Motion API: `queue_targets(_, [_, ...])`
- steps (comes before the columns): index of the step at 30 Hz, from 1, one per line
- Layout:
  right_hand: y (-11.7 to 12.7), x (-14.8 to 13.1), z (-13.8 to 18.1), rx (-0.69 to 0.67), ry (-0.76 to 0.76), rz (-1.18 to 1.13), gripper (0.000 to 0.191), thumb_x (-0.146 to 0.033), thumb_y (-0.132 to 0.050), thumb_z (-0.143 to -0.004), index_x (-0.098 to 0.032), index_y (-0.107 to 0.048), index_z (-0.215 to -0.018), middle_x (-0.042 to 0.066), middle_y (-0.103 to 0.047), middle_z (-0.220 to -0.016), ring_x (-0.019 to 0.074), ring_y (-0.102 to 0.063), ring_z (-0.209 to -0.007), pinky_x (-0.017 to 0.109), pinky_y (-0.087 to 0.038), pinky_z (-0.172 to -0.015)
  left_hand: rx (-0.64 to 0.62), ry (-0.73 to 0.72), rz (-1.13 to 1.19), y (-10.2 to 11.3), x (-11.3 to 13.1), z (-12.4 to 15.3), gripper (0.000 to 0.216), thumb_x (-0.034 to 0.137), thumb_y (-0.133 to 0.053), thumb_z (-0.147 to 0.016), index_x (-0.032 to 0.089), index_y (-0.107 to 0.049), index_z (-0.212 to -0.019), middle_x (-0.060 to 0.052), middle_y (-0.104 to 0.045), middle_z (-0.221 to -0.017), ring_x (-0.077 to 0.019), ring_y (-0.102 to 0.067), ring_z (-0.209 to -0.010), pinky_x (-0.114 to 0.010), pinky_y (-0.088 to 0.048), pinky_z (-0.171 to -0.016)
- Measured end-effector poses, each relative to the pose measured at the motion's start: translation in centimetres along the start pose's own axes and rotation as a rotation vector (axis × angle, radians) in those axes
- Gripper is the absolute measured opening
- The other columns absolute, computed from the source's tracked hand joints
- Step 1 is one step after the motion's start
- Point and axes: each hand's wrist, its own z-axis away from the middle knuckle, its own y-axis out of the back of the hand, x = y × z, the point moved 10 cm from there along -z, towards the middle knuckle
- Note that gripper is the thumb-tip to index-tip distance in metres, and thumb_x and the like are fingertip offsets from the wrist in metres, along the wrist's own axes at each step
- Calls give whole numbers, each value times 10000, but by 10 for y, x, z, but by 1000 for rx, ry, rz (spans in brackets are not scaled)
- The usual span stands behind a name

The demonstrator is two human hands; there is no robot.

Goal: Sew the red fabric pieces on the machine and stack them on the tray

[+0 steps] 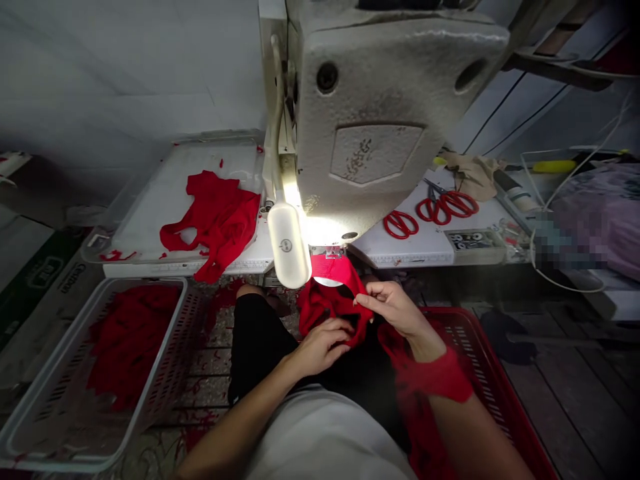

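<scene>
A crumpled, bright red fabric piece bunches at six o'clock of the sewing machine, the left hand and right hand each with a closed grip pinching its edge.

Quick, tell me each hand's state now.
Left hand: closed, gripping the small red cloth piece under the grey sewing machine.
Right hand: closed, pinching the same cloth's upper edge.
</scene>
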Motion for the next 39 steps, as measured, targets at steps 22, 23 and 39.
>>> queue_targets(22, [-92,-29,26,-442,195,310,430,-471,-608,-1006,-179,-782,-743,-17,-651,-611,127,-541,-558,242,-407,-548,-159,387,474,82,32,10,320,440,-689,-934,133,-727,-852,-57,-667,-859,-99,-611,-574,-195,-442,-508])
queue_targets(23, [-85,-32,28,-426,182,293,397,-473,-661,-972,-175,-788,-743,-12,-658,-616,129,-537,-563,247,-401,-551,-180,395,460,87,26,10,317,440,-707,-920,133,-733,-847,-46,-662,-816,-103,-603,-583,-195,-442,-521])
queue_targets(39, [-60,-26,9,-268,128,101,279,-421,-758,-894,-159,-769,-800,11,-672,-742,138,-557,-672,249,-421,-609,33,377,304,113,26,-5,318,409,-650,-965,134,-685,-811,20,-557,-657,-104,-464,-605,-213,-363,-576])
